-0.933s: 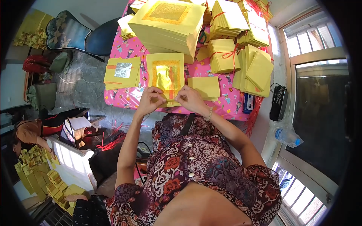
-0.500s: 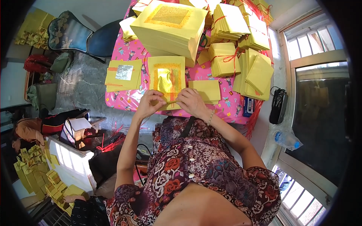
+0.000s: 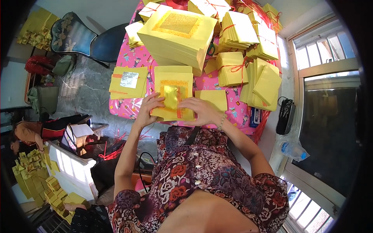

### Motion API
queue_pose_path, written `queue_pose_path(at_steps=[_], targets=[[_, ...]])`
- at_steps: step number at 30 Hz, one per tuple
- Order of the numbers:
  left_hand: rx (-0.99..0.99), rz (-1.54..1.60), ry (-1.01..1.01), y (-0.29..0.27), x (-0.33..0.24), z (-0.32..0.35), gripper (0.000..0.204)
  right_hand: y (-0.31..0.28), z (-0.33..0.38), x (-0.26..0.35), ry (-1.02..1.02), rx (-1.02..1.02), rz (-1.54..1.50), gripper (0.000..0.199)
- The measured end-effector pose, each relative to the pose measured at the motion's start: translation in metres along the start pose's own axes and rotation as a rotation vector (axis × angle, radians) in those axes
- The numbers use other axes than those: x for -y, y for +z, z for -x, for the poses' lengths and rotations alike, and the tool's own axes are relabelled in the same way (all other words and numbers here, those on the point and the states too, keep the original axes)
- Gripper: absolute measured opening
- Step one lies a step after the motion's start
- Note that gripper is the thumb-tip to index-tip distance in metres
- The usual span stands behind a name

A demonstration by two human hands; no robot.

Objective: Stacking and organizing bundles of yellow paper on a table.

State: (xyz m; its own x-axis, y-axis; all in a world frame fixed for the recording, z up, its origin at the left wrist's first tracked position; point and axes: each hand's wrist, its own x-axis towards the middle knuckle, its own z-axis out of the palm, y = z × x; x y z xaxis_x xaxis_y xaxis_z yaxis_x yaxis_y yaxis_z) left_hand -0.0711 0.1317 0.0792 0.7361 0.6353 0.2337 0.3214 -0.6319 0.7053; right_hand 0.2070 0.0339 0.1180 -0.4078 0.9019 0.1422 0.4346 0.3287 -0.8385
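Note:
A yellow sheet of joss paper (image 3: 171, 97) with a gold foil square and an orange patterned border lies at the table's front edge. It overlaps plain yellow paper (image 3: 173, 69) showing behind it. My left hand (image 3: 150, 110) holds its left edge with curled fingers. From the other side, my right hand (image 3: 202, 112) grips the right edge, fingers across the paper and thumb near the front edge. Left of it rest sheets with a silver square (image 3: 128, 79). A small plain yellow stack (image 3: 211, 99) sits beyond my right hand.
Behind the sheet stands a tall yellow paper stack (image 3: 171, 42). Several red-tied bundles (image 3: 232, 69) crowd the back right of the pink table cover (image 3: 128, 105). A plastic bottle (image 3: 294, 150) lies by the window at right. Another person's hand (image 3: 71, 207) is among folded paper at lower left.
My hands have moved apart, from pinching the near edge to the sheet's two sides. The patterned sheet now sits closer to me, with more plain paper showing behind it.

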Motion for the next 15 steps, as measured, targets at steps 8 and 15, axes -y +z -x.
queue_pose_path(at_steps=[8, 15], targets=[[0.056, 0.063, -0.001, 0.002, 0.008, -0.004, 0.027, 0.010, -0.007, -0.027, -0.096, 0.123, 0.441, 0.056], [-0.172, 0.276, -0.339, 0.013, 0.002, -0.019, 0.023, 0.012, -0.024, -0.022, 0.570, -0.173, -0.232, 0.037]])
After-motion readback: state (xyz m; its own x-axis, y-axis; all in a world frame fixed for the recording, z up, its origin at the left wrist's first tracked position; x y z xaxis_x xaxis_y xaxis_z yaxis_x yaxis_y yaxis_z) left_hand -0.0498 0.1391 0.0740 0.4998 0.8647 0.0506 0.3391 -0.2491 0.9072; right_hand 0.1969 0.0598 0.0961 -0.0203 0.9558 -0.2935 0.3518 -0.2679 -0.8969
